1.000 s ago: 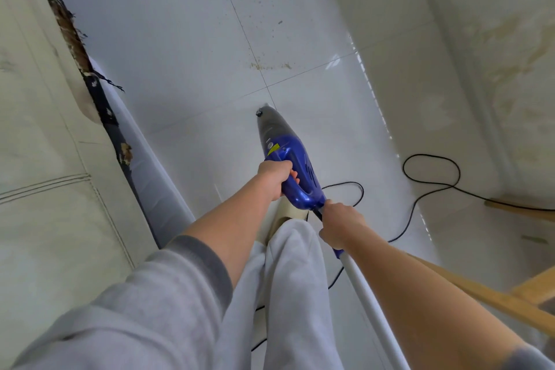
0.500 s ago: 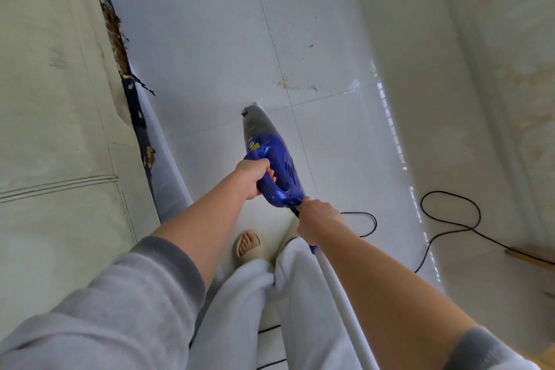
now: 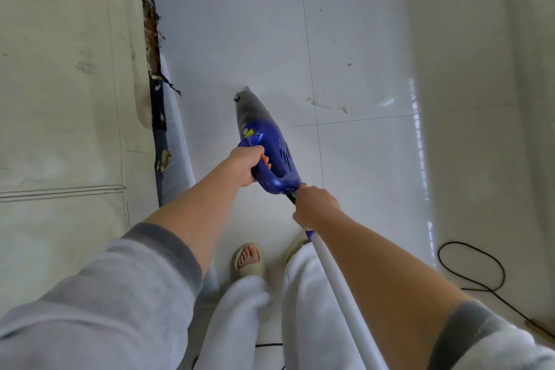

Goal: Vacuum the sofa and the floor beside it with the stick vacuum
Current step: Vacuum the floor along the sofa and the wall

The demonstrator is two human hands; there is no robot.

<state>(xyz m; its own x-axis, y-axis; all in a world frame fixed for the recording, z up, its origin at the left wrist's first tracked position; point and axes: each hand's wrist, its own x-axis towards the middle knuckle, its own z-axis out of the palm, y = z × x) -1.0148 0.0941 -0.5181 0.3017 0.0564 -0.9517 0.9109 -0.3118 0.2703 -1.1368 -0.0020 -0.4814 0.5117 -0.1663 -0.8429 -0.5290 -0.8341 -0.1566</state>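
The vacuum (image 3: 270, 147) hangs over the floor (image 3: 360, 204), its blue body slanting down and away from the person, grey nose (image 3: 247, 108) foremost. The left hand (image 3: 247, 167) is wrapped round the loop handle near the body's middle, probably to carry the weight and steer. Just behind it the right hand (image 3: 313, 207) closes round the neck where the white tube (image 3: 339, 288) joins, the tube running back past the right forearm; two grips this close suit aiming the short nose. Whether the nose touches the tile I cannot tell. Ahead of the left grip and to the right, crumbs (image 3: 327, 103) lie by a tile joint, the likely next target. Left of both grips stands the sofa (image 3: 66, 99), its torn edge (image 3: 151, 48) frayed. A cord (image 3: 474, 267) loops right of the right arm, worth keeping clear.
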